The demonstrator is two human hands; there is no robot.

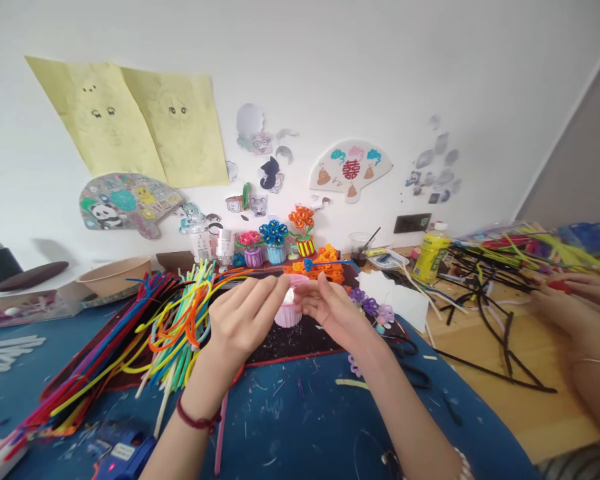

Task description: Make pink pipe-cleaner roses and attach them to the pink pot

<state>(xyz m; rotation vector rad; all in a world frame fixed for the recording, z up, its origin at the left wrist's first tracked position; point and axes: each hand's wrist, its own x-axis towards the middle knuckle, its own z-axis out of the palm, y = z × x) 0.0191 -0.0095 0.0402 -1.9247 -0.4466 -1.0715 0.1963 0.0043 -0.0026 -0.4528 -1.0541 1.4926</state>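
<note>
A pink pipe-cleaner piece point(299, 279) is at the fingertips of my left hand point(245, 312), whose fingers are pressed together around its left end. My right hand point(334, 308) comes in from the other side, thumb raised apart from bent fingers, fingertips close to the same piece; whether they touch it I cannot tell. Just below, a small pink ribbed pot point(288, 316) with something white on top stands on the dark mat point(280, 350). Purple pipe-cleaner flowers point(370, 305) lie to the right of my right hand.
Bundled coloured pipe cleaners point(180, 333) lie left. A blue glue gun point(123, 457) with a red light sits at front left. Finished flower pots point(275, 247) and orange pipe-cleaner pieces point(325, 267) stand behind. Another person's hands point(570, 310) work at right, near a yellow bottle point(431, 253).
</note>
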